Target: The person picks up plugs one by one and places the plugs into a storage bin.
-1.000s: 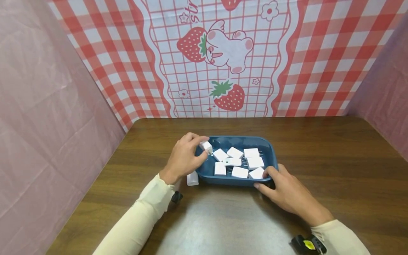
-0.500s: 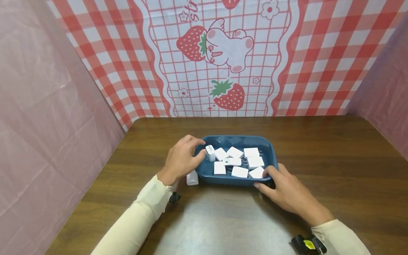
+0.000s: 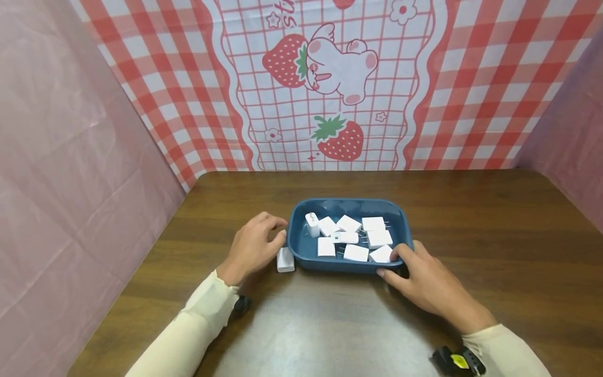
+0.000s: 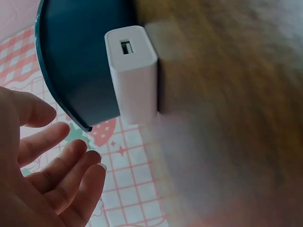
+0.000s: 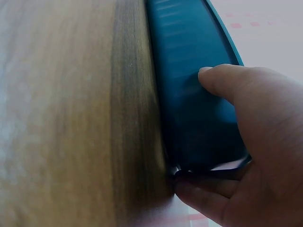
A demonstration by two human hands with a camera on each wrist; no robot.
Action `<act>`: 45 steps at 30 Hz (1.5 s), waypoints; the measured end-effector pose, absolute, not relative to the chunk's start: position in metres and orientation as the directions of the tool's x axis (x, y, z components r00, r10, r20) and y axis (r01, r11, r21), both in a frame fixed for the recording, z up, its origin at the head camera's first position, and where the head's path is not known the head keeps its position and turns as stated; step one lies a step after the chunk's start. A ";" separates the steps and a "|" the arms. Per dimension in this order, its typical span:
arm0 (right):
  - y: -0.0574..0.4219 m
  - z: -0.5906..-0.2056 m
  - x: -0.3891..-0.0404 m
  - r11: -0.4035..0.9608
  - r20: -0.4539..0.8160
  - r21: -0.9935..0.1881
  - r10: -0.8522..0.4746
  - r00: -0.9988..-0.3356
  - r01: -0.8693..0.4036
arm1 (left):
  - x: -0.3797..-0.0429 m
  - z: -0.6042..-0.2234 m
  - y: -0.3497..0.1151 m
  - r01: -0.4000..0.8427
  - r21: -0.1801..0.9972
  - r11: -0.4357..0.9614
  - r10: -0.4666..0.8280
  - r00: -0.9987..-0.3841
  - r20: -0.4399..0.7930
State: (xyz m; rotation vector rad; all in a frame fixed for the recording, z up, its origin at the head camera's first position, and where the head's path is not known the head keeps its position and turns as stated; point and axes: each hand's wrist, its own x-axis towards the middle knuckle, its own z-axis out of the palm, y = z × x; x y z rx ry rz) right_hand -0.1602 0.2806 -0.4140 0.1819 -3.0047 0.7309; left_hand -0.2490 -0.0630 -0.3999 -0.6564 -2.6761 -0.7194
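A blue plastic tray [image 3: 348,266] on the table holds several white charger plugs, some with metal prongs showing. One charger plug [image 3: 312,225] stands on end at the tray's left side. My left hand [image 3: 254,243] hovers just outside the tray's left end, fingers loosely bent, nothing held. Below its fingertips another white USB charger [image 3: 285,260] lies on the table against the tray; its port faces the camera in the left wrist view. My right hand [image 3: 431,283] grips the tray's near right corner, thumb on the outer wall in the right wrist view.
The brown wooden table [image 3: 339,324] stretches around the tray. A red-and-white strawberry cloth [image 3: 330,89] hangs along the back edge, with pink curtains [image 3: 85,157] at both sides.
My left hand let go of a charger, which now stands upright in the tray's left end. That hand then drew left, out over the table. The right hand kept its grip.
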 end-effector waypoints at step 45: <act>0.281 -0.414 -0.159 0.880 0.079 -0.457 -0.108 -0.991 -0.132 | -0.233 -0.405 -0.070 0.493 0.205 0.846 0.495 -0.868 0.046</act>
